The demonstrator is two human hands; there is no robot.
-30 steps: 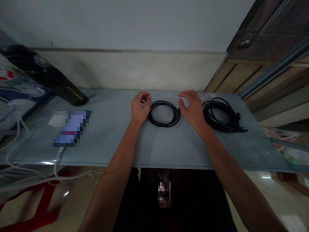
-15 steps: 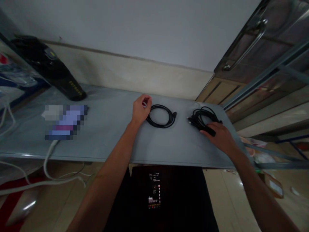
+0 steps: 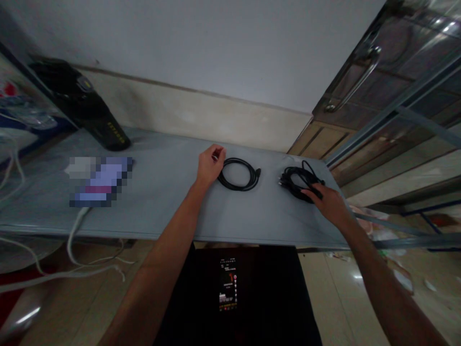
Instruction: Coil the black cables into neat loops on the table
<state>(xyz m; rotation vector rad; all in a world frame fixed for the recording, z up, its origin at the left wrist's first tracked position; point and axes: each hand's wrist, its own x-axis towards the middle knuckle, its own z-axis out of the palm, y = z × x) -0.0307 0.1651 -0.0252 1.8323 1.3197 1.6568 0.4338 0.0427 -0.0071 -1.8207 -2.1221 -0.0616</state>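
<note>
Two black coiled cables lie on a grey tabletop. My left hand is closed in a loose pinch at the left edge of the neat coiled cable; what its fingertips hold I cannot make out. My right hand rests on the near right side of the bulkier cable bundle, fingers curled over its strands.
A black device leans against the wall at the far left. A blurred flat item with a white cord lies left on the table. A wooden door with a metal handle stands at the right. White wires hang at the left edge.
My right hand left the neat coil and moved right onto the bulkier bundle. The left hand stayed at the coil's left edge. The view shifted left and tilted.
</note>
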